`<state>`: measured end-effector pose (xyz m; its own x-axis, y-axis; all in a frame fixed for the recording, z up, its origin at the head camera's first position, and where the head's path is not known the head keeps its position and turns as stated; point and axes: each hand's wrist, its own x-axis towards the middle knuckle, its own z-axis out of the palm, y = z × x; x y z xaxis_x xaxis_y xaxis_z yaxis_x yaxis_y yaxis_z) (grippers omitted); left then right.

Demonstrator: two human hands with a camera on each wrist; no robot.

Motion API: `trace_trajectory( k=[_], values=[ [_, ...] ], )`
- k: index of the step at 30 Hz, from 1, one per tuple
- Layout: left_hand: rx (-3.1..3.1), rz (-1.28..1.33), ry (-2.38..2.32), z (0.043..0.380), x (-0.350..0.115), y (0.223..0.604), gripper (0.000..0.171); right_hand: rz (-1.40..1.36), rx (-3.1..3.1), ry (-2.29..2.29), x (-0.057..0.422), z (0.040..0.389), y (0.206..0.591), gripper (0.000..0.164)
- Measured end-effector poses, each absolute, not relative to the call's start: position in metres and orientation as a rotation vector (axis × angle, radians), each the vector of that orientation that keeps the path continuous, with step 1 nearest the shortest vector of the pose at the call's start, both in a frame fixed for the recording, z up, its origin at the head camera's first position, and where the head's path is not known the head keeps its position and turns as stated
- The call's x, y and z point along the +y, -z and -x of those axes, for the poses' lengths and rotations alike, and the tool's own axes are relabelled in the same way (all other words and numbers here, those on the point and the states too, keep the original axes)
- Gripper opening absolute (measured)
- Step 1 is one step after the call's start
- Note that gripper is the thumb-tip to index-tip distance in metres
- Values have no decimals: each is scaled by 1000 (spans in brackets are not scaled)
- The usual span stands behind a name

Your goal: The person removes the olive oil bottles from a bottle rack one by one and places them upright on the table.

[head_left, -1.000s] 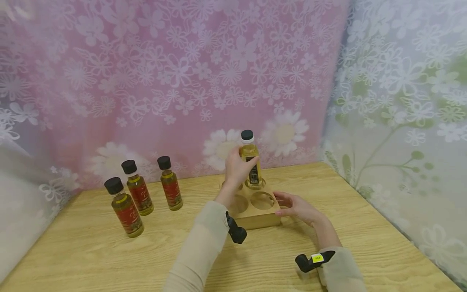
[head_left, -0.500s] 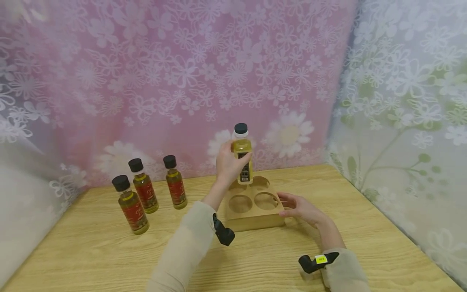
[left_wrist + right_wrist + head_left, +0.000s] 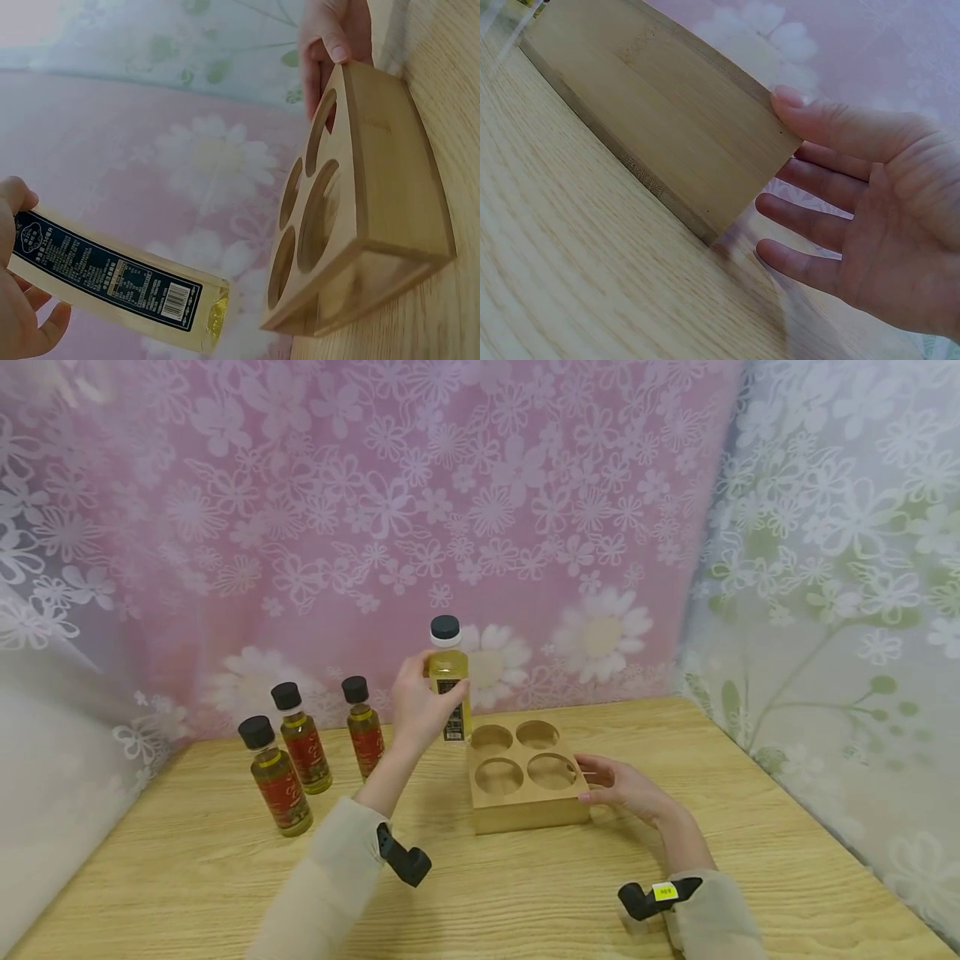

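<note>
My left hand grips an oil bottle with pale yellow oil, a dark cap and a black label. The bottle hangs in the air just beyond the left back corner of a wooden bottle rack. In the left wrist view its base points toward the rack. Several round holes open in the rack's top, with no bottle in them. My right hand is at the rack's right side. The right wrist view shows its thumb touching the rack's top edge and its fingers loosely extended beside the end.
Three darker oil bottles with black caps and red labels stand on the left: a front one, one behind it, and one nearer the rack. Flowered curtains rise behind and beside the wooden table.
My left hand has lifted the pale oil bottle out of the rack's back right hole and carried it left, past the rack's edge. My right hand stays at the rack.
</note>
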<state>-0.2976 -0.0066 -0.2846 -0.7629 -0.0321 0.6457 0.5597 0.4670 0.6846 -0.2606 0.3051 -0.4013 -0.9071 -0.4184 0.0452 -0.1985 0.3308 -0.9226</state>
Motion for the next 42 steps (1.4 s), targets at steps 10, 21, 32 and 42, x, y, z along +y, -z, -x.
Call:
trace_trajectory(
  k=[10,21,32,42],
  values=[
    [-2202,354,1260,279,-51,292,53,548,2401,1617,308,259,404,75],
    [-2353,180,1225,269,-95,309,57,553,2391,1618,306,259,403,75],
    [-2432,87,1226,264,-117,327,62,547,2378,1631,308,262,404,75],
    [-2492,49,1233,258,-126,335,63,552,2387,1618,306,264,404,76]
  ],
)
